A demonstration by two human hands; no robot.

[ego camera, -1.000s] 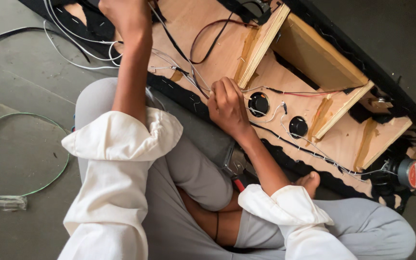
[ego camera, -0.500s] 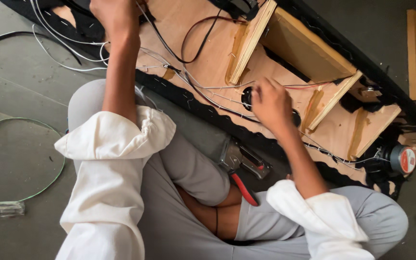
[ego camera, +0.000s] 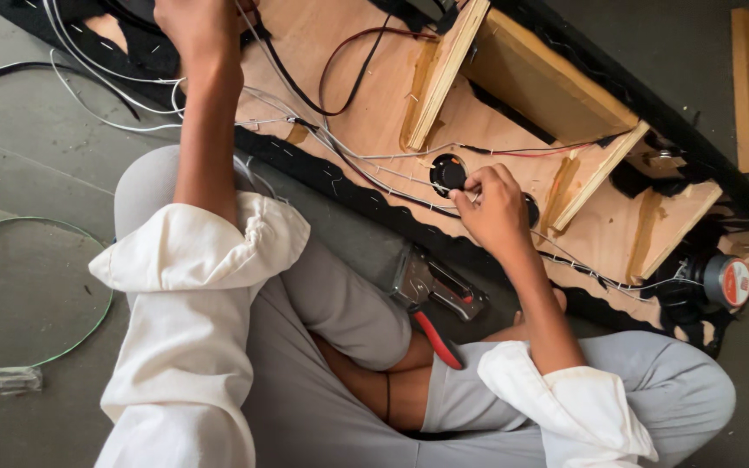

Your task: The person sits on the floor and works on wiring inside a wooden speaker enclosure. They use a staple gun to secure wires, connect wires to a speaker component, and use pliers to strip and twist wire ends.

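two bare hands work over a wooden panel [ego camera: 374, 78] that lies on the grey floor [ego camera: 10, 156], its long axis slanting from the upper left down to the lower right across the seated person's crossed legs. the right hand [ego camera: 494, 208] rests on the panel near its middle, fingers pinched on thin grey wires [ego camera: 392, 156] just beside a round black fitting [ego camera: 447, 173] set in a hole in the wood; the fingertips are curled closed on the wire, touching the fitting's edge. those wires run along the panel's length, following the same slant, from the upper left past the hand toward a roll of tape [ego camera: 728, 281] at the lower right end. the left hand [ego camera: 197, 26] is at the top of the view, over the panel's upper left end among black and white cables [ego camera: 88, 78]; its fingers are cut off by the frame edge, so whether it is clenched on anything cannot be told. wooden ribs [ego camera: 444, 74] stand upright on the panel, crossing its long axis. a staple gun [ego camera: 431, 286] with a red handle lies on the person's lap, just below the panel's black fabric edge [ego camera: 340, 186], its handle pointing down and to the right. a green wire loop [ego camera: 62, 286] lies on the floor, well apart to the left.
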